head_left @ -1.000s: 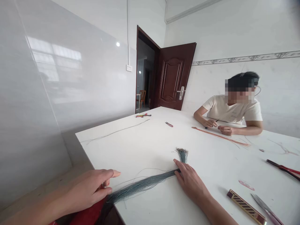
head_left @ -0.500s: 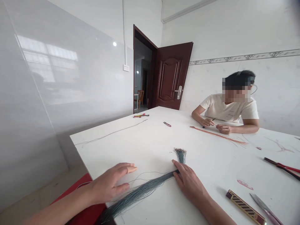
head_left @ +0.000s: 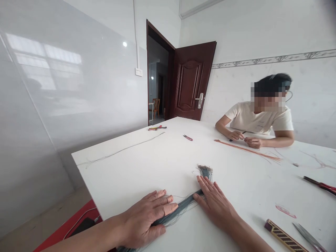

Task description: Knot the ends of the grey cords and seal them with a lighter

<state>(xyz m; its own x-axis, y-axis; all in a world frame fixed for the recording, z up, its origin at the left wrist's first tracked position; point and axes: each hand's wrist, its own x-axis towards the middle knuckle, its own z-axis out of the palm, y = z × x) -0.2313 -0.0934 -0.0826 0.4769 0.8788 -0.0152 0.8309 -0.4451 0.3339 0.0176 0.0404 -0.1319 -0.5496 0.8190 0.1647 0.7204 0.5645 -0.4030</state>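
A long bundle of blue-grey threads lies slantwise across the near part of the white table, its curly tufted end pointing away. My left hand rests over the lower part of the bundle, fingers spread and pointing right, the thumb below it. Near the tufted end, my right hand lies on the bundle with its fingers extended and the thumb apart. Part of the bundle is hidden under both hands.
Across the table sits a person behind orange strands. Small snips lie mid-table. At right are red-black scissors, metal scissors and a patterned cutter. Thin strands lie at left.
My left hand has moved right and come down onto the bundle, its fingers now spread. My right hand has flattened out on the bundle. The view has shifted slightly.
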